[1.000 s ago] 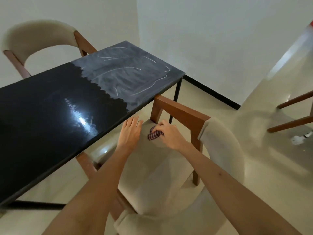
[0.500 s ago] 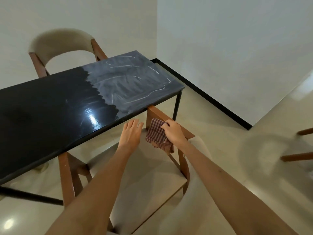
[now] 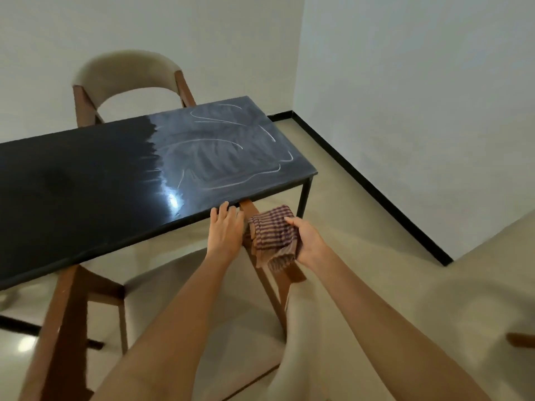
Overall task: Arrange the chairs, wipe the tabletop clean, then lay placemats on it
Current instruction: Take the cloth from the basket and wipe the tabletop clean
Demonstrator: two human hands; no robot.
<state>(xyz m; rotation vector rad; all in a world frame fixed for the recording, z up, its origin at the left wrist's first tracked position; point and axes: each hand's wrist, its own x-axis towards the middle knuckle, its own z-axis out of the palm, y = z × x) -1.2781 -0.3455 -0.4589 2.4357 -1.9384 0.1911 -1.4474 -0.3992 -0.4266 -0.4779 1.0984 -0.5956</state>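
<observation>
Right hand point(image 3: 308, 241) clutched the checked cloth point(image 3: 275, 237), bunched for wiping. Just beside it, the left hand point(image 3: 225, 231) lay flat, fingers straight, touching the table point(image 3: 86, 180) edge, probably to steady. Beyond both hands spread the chalky smears point(image 3: 225, 149) left to wipe; below them, a chair point(image 3: 162, 311) sat tucked under.

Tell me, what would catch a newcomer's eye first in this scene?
Most striking is the black tabletop: its left part shines dark, while the right end is grey with dusty smears and pale curved streaks. Just below its near edge, the right hand holds a bunched checked cloth, with the left hand open beside it. A beige chair stands behind the table by the wall.
</observation>
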